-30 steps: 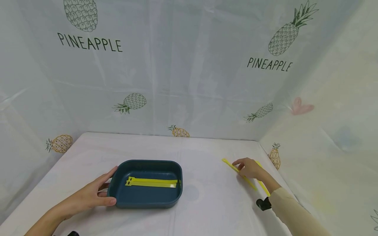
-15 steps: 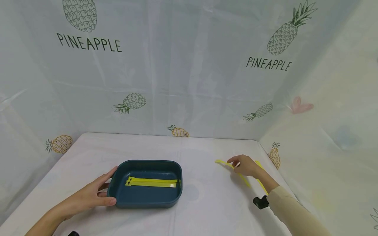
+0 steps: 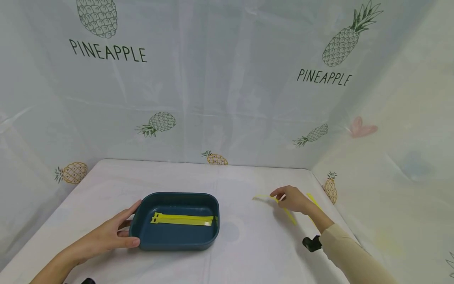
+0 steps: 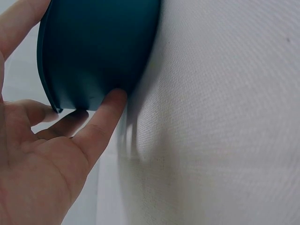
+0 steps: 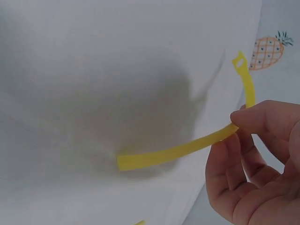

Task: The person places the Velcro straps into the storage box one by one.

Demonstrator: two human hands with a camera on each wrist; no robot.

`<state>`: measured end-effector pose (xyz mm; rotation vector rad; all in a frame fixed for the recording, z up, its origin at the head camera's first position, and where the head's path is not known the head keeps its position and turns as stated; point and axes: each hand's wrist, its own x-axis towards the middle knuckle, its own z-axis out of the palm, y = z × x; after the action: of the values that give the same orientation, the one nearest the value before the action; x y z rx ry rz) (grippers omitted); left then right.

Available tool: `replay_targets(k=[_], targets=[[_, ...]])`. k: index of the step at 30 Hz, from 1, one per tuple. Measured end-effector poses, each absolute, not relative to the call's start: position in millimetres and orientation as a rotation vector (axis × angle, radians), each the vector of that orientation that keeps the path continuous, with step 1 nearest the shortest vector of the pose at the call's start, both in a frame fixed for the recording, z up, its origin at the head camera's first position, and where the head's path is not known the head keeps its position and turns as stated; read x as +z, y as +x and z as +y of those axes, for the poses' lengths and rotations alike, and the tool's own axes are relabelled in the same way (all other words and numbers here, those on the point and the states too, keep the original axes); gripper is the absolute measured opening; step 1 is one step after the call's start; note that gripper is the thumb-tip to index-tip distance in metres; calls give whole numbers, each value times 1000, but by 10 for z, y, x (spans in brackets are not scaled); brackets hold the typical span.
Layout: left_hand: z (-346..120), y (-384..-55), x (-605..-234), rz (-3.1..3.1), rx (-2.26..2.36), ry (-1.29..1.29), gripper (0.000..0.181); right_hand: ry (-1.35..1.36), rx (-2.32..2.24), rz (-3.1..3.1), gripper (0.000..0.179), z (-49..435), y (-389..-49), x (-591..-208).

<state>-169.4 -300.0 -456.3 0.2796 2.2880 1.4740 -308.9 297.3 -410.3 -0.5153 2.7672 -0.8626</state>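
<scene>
In the head view, a dark teal rectangular box (image 3: pixel 177 241) sits on the white table, with yellow cable ties (image 3: pixel 181 222) lying flat inside. My left hand (image 3: pixel 106 234) rests against the box's left end, fingers spread along its side and thumb at the front corner. The left wrist view has a fingertip (image 4: pixel 116 96) pressing low on the box wall (image 4: pixel 98 42). To the right, my right hand (image 3: pixel 292 198) pinches another yellow cable tie (image 5: pixel 176 151) between thumb and fingers. That tie bows, its slotted head (image 5: pixel 239 61) on one side of the grip and its tail on the other.
One more yellow cable tie (image 3: pixel 313 200) lies near the table's right edge, partly hidden under the right forearm. A pineapple-print sheet (image 3: pixel 227 98) rises behind and beside the table (image 3: pixel 244 236). A black wrist camera (image 3: pixel 312 243) sits at the right cuff.
My right hand has shifted slightly left with the pinched cable tie, which has come up off the table and bowed. My left hand and the box have stayed in place.
</scene>
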Motion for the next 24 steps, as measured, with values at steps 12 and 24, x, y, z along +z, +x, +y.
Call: replay_targets(k=[12, 24], targets=[[-3013, -1680, -4550, 2285, 1484, 309, 108, -755, -780, 2807, 38, 2601, -3006, -3765], [-3008, -1688, -4550, 2270, 1500, 303, 109, -1005, -743, 2770, 36, 1862, -2876, -3355]])
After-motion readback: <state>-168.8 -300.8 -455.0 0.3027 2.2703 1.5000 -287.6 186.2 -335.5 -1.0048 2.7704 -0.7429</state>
